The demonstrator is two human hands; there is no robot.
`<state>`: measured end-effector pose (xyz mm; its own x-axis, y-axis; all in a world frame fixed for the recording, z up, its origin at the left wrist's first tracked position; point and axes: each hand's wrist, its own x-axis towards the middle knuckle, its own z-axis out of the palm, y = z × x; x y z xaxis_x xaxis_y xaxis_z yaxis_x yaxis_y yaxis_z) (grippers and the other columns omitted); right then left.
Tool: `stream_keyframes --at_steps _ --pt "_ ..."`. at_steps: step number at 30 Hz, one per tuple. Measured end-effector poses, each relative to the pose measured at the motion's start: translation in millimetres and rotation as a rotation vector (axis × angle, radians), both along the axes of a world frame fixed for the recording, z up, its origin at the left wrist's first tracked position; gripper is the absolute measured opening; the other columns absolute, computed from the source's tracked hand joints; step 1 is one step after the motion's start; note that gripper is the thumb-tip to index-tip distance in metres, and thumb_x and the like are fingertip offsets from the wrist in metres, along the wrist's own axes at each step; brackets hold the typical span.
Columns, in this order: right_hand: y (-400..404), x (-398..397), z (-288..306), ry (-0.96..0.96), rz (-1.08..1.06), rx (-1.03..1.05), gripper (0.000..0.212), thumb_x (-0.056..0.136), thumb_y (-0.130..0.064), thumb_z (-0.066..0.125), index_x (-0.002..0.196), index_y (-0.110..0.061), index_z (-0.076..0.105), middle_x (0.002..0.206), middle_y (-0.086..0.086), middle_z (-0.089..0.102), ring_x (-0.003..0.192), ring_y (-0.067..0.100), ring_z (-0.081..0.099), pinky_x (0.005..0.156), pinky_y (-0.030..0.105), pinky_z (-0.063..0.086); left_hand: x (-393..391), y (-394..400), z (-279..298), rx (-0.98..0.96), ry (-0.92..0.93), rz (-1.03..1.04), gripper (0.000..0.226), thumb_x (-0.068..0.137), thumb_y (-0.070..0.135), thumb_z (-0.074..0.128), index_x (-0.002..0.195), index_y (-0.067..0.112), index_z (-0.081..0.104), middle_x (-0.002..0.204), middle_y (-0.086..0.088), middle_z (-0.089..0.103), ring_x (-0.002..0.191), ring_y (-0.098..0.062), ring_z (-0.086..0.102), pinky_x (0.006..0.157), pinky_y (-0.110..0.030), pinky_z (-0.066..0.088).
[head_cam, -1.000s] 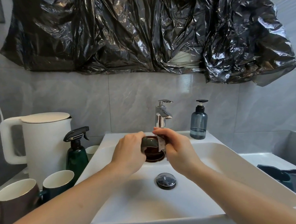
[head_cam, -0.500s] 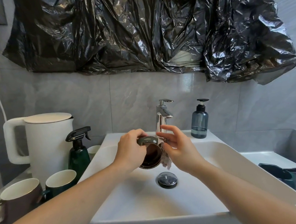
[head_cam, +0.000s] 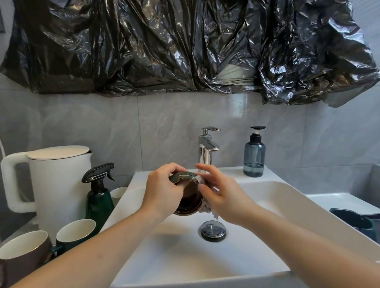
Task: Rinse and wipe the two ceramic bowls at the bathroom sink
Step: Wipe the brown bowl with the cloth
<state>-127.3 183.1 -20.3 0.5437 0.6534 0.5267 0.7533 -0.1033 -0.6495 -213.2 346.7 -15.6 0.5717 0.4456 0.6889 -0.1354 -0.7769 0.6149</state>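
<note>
While left hand [head_cam: 163, 192] grips bowl [head_cam: 187, 196] rim, right hand [head_cam: 221, 195] presses cloth [head_cam: 208, 208] above sink [head_cam: 294, 203].

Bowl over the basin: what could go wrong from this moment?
1. The bowl is tilted on its side, pinched at the rim by the left hand; wet glaze could slip and chip on the sink.
2. The right hand presses a white cloth loosely, fingers splayed; the cloth could drop toward the drain.
</note>
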Motion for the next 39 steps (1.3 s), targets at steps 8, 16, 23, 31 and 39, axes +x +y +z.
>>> stream_keyframes --at_steps 8,16,23,31,39 --pt "-5 -1 2 0.037 -0.053 -0.056 0.054 0.086 -0.018 0.063 0.137 -0.033 0.061 0.116 -0.011 0.071 0.104 0.002 0.067 0.090 0.018 0.054 3 -2 -4 -0.159 0.119 -0.034 0.012 0.085 0.018 0.083 0.088 0.028 0.077 0.086 0.009 0.074 0.087 -0.012 0.067 0.071 -0.021 0.053" --pt "-6 -2 7 0.146 -0.172 0.031 0.032 0.084 -0.009 0.060 0.103 -0.029 0.077 0.088 -0.004 0.073 0.068 0.021 0.073 0.048 0.031 0.060 3 -13 0 -0.252 0.297 -0.120 0.035 0.068 0.019 0.085 0.099 0.028 0.071 0.096 0.008 0.076 0.093 -0.016 0.074 0.080 -0.027 0.060" --pt "-8 8 7 0.153 -0.287 0.187 0.035 0.086 -0.009 0.066 0.114 -0.027 0.076 0.097 -0.004 0.077 0.071 -0.001 0.071 0.048 0.015 0.054 10 -18 -7 -0.485 0.370 -0.093 0.017 0.089 0.015 0.075 0.105 0.017 0.073 0.099 -0.009 0.077 0.079 -0.027 0.078 0.076 -0.044 0.067" --pt "0 3 3 -0.094 -0.144 0.167 0.060 0.080 0.007 0.066 0.130 -0.026 0.069 0.115 -0.017 0.072 0.109 -0.003 0.067 0.096 0.014 0.051 1 -8 -4 0.146 0.408 0.141 0.032 0.086 0.012 0.066 0.115 0.027 0.066 0.112 0.003 0.071 0.098 -0.025 0.060 0.077 -0.033 0.048" --pt "1 -7 6 -0.290 -0.085 0.008 0.068 0.079 0.010 0.060 0.136 -0.027 0.063 0.128 -0.010 0.069 0.116 0.009 0.063 0.096 0.006 0.043 -6 -16 1 0.283 0.423 0.188 0.019 0.079 0.011 0.062 0.090 0.024 0.068 0.088 -0.001 0.071 0.086 -0.031 0.064 0.068 -0.042 0.058"
